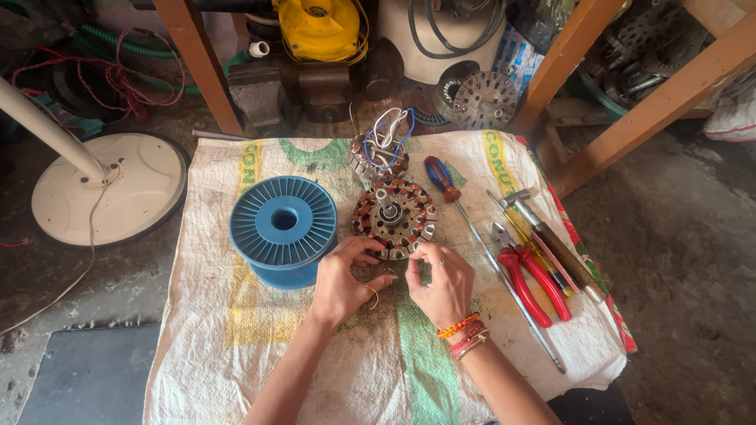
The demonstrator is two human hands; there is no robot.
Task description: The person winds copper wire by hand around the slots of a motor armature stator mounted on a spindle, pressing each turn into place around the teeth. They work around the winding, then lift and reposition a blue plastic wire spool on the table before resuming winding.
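A round fan stator (393, 217) with copper windings and a steel shaft lies on a white woven sack (260, 330). My left hand (344, 282) pinches at the stator's near edge, with a thin copper wire curling by its thumb. My right hand (441, 285), with bead bracelets at the wrist, pinches the same near edge from the right. A blue plastic wire spool (283, 227) stands just left of the stator. Behind the stator sits a second stator (379, 156) with blue and white leads.
Right of the stator lie a blue-and-red screwdriver (442, 179), a long rod, red-handled pliers (526, 275) and a hammer (551, 240). A white fan base (118, 189) stands at left. Wooden bench legs (197, 63) and motor parts crowd the back.
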